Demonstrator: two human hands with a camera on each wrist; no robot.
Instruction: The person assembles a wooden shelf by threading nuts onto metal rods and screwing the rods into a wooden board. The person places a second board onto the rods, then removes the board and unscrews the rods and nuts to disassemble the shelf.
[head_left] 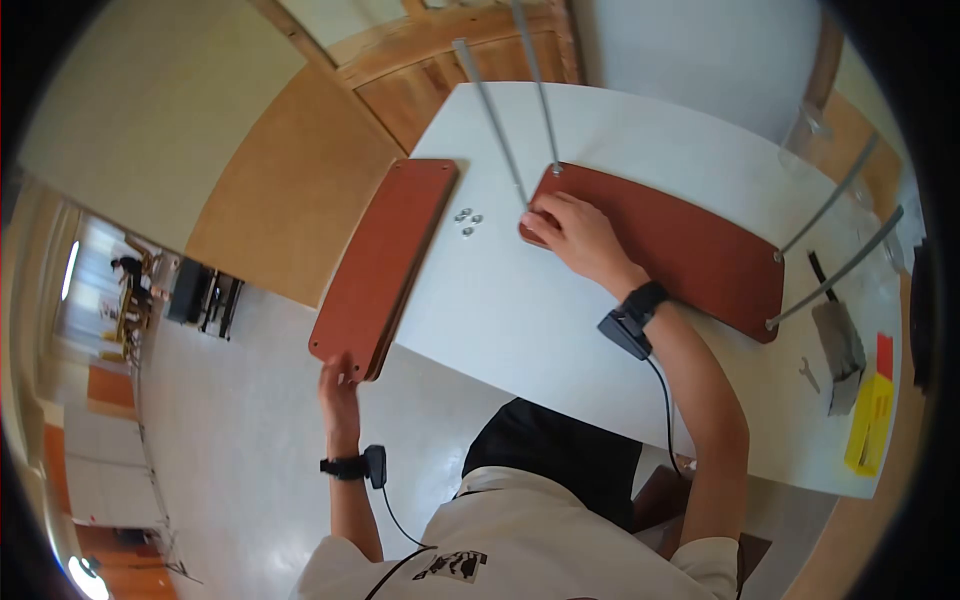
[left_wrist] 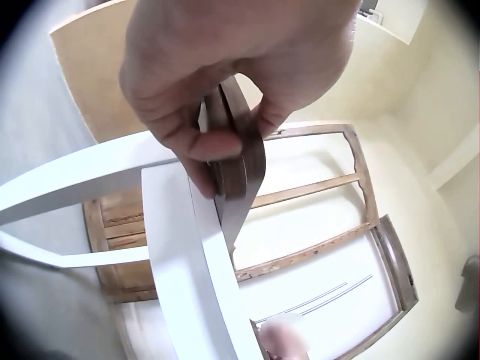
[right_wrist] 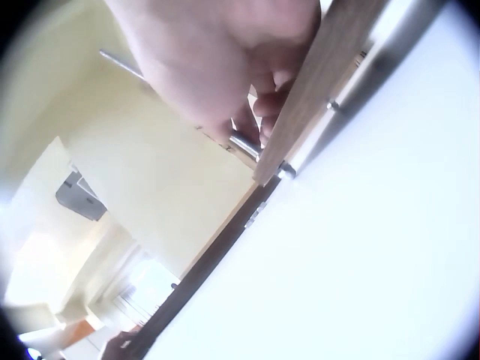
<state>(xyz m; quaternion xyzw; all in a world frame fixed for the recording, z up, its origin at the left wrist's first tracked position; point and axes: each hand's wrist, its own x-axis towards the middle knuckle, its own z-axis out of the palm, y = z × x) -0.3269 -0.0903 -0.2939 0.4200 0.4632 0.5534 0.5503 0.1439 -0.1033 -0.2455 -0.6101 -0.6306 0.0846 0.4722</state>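
Observation:
In the head view, a red-brown board [head_left: 680, 245] lies on the white table with thin metal rods standing at its corners. My right hand [head_left: 575, 235] is at its near left corner, fingers curled at the foot of a metal rod [head_left: 490, 115]. The right wrist view shows that rod [right_wrist: 244, 144] running between the fingers, close above the board's edge [right_wrist: 315, 82]. My left hand [head_left: 341, 400] grips the near end of a stack of red-brown boards [head_left: 385, 255] at the table's left edge. Thumb and fingers pinch the boards' edges [left_wrist: 238, 169] in the left wrist view.
Several small metal nuts [head_left: 467, 220] lie between the boards. On the right of the table are a small wrench [head_left: 808, 374], a grey pouch [head_left: 838, 345] and a yellow packet [head_left: 870, 425]. Upright rods [head_left: 840, 260] stand over the right side. A wooden panel [head_left: 290, 185] stands beyond the left edge.

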